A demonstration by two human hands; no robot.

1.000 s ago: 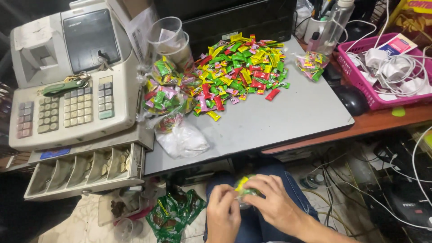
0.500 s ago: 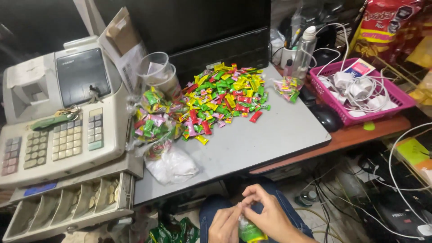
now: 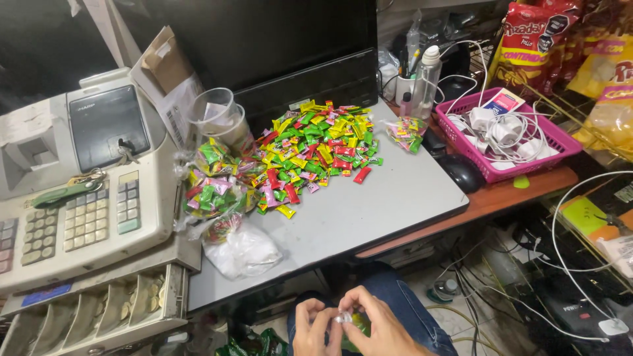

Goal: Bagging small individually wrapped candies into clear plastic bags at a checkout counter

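Low in the head view, over my lap in blue jeans, my left hand [image 3: 311, 327] and my right hand [image 3: 377, 324] meet with fingers pinched on a small clear plastic bag [image 3: 343, 318]; green and yellow candy shows just beneath it. On the grey tabletop [image 3: 389, 198] above lies a big pile of wrapped candies [image 3: 315, 146] in red, green, yellow and pink. Small clear bags filled with candies [image 3: 214, 181] sit left of the pile, and one more filled bag [image 3: 407, 130] lies to its right.
A beige cash register [image 3: 79, 191] stands at left with its coin drawer [image 3: 92, 310] open. Clear plastic cups [image 3: 217, 115], a white plastic bag [image 3: 241, 250], a black mouse [image 3: 461, 173], a pink basket [image 3: 557, 142] of white cables, snack packets at right, cables on the floor.
The view has tilted up and away from my lap. My hands have come closer together and now pinch the top of the small bag.
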